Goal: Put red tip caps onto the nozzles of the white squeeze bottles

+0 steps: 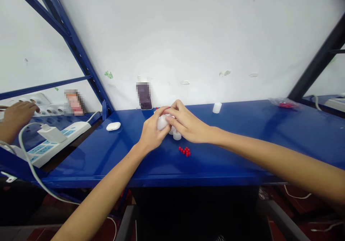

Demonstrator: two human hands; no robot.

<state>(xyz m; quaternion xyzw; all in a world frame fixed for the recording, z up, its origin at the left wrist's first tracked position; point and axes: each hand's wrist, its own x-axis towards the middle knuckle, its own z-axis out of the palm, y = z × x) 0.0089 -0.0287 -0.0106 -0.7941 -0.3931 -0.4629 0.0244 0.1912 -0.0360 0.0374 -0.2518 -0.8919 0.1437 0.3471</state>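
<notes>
Toward the front edge of the glossy blue tabletop [107, 158], small red beads [186, 151] are clustered; near mid-tabletop, a rounded white, apparently plastic piece [162, 123], finger-screened, is pinched by left hand [151, 130] and right hand [189, 124].

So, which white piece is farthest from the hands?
The white cylinder by the wall; the translucent cylinder sits close to the right hand, which with the left hand holds another white piece.

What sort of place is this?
Probably a shared workroom, perhaps a small workshop: there is a blue bench, a power strip to its left, and another person's hand beyond that.
</notes>
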